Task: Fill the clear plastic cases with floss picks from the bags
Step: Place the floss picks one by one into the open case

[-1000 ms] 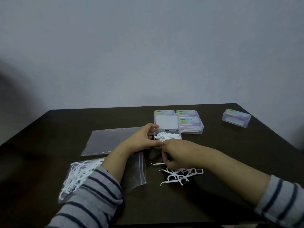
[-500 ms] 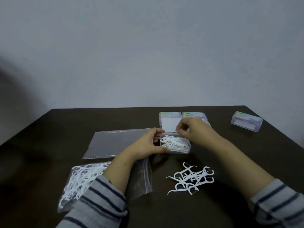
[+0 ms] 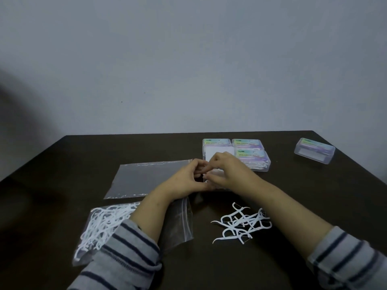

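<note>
Both hands meet over the open clear case [image 3: 217,181], mostly hidden beneath them: the left hand [image 3: 188,181] curls round its left end, the right hand [image 3: 228,172] has fingers bent at its lid, grip unclear. Loose floss picks [image 3: 243,223] lie on the tabletop [image 3: 62,185] just nearer than the case, under the right forearm, so the right hand is closer; their handles point every way.

Open case [image 3: 217,186] mostly hidden under my left hand [image 3: 188,178] and right hand [image 3: 228,170]; contents unreadable. My left forearm covers middle of floss-pick bag [image 3: 178,222]. Labels on closed cases [image 3: 251,155] too small to read. Both sleeves cut off by bottom edge; surface [image 3: 62,174] cut off left and right.
</note>
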